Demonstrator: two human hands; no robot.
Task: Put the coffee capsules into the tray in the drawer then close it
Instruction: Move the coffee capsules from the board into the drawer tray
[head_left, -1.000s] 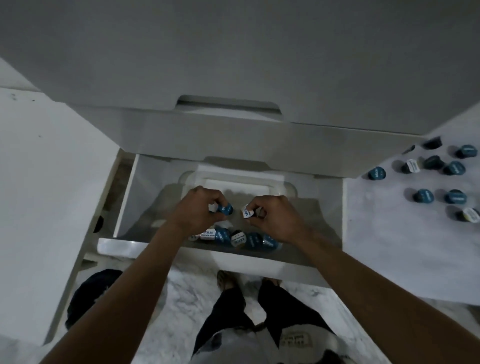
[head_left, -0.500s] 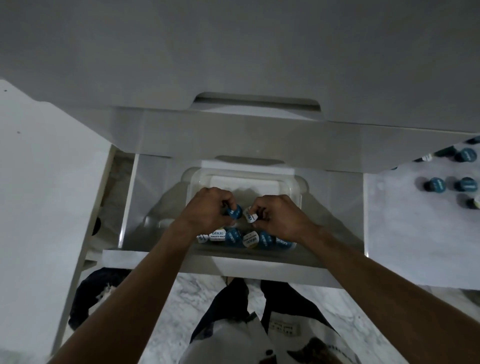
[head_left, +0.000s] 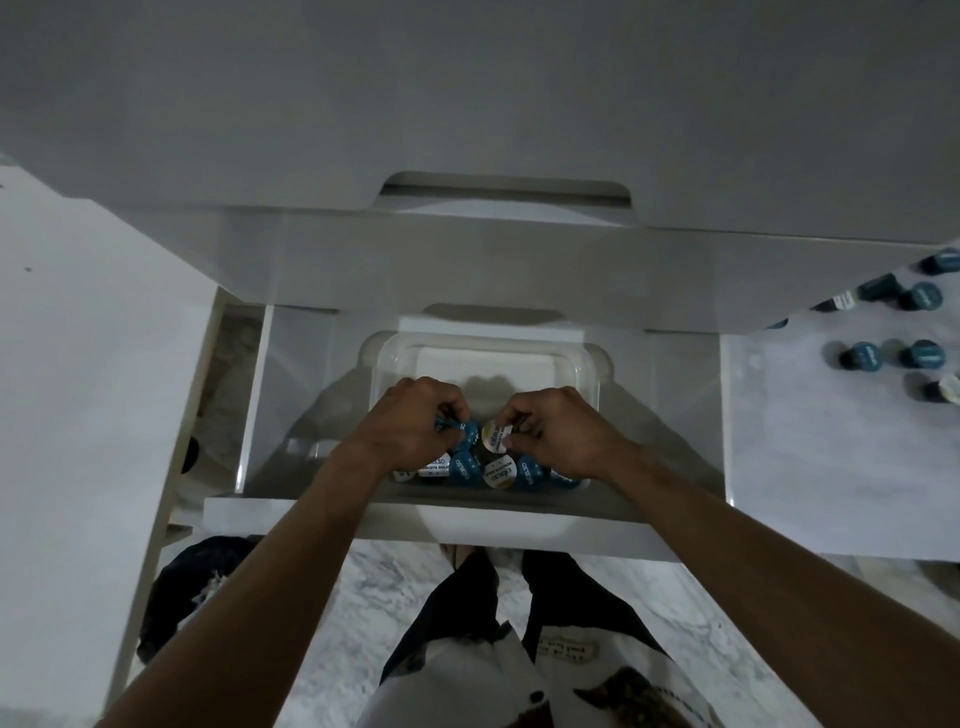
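The white drawer (head_left: 483, 522) stands pulled out below the counter. Inside it lies a clear plastic tray (head_left: 488, 345). A row of several blue and white coffee capsules (head_left: 501, 474) fills the tray's near side. My left hand (head_left: 410, 423) grips blue capsules (head_left: 467, 446) just above that row. Beside it, my right hand (head_left: 553, 431) pinches a white-lidded capsule (head_left: 496, 451). Both hands hover inside the tray, knuckles up. More capsules (head_left: 893, 332) stand on the counter at the right.
White countertop (head_left: 93, 364) runs along the left, and another stretch (head_left: 831, 467) holds the loose capsules on the right. A closed drawer front with a cut-out handle (head_left: 504, 189) sits above. My legs and marble floor (head_left: 649, 597) show below the drawer.
Both hands have sunk a little toward the capsule row in the tray, still holding their capsules. My head has shifted, so fewer counter capsules show at the right.
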